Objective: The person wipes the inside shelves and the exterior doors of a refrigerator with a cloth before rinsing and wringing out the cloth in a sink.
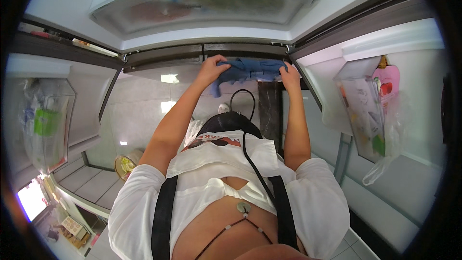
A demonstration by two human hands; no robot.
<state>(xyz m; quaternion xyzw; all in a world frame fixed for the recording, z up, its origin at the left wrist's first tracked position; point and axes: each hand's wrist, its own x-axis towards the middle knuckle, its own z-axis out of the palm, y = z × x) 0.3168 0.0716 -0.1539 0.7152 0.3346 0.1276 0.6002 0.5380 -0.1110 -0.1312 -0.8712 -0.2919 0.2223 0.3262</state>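
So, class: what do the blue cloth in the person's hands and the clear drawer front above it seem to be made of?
The crumpled blue cloth looks like soft woven fabric, matte: it folds and sags between both hands. The clear curved drawer front seems to be glossy translucent plastic, since blurred shapes show through, though it could be glass.

Fridge front ledge [163, 53] at the lower edge of the open compartment, blue cloth [248, 70] lying bunched along it. Frosted drawer [202, 5] sits on the shelf above.
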